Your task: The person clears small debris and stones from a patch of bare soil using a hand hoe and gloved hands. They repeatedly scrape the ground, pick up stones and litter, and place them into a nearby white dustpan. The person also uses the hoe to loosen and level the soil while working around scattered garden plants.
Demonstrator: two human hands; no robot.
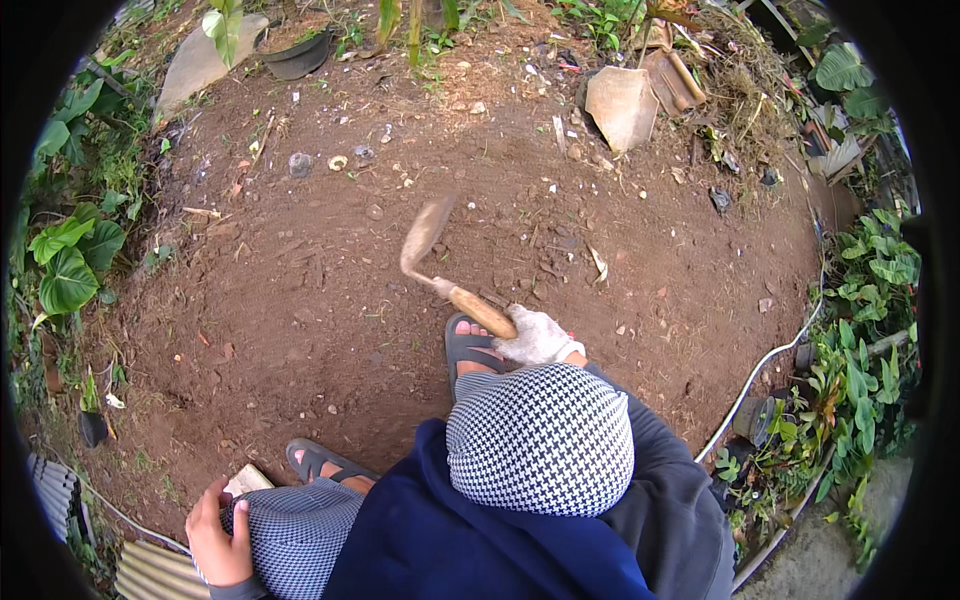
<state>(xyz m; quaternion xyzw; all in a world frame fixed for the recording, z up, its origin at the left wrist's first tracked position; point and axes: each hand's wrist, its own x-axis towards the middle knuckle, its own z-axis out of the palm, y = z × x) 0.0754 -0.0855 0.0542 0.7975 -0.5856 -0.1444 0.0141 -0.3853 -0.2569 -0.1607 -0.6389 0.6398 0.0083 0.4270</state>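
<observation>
My right hand (537,336) wears a white knit work glove and grips the wooden handle of a trowel (483,312). The trowel has a bent metal neck, and its blade, blurred, is raised toward the upper left in front of brown soil (330,330). The fingers around the handle are partly hidden from above. My left hand (217,534) is bare and rests on my left knee, its fingers spread around the patterned trouser cloth and holding nothing. Two dark strap sandals (463,341) are on my feet, on the soil.
A pale flat slab (621,106) and a broken roof tile (671,81) lie at the upper right. A black pot (297,57) stands at the top left. Along the right runs a white hose or cable (765,360) beside leafy plants (862,382). Corrugated sheeting (159,571) lies at the lower left.
</observation>
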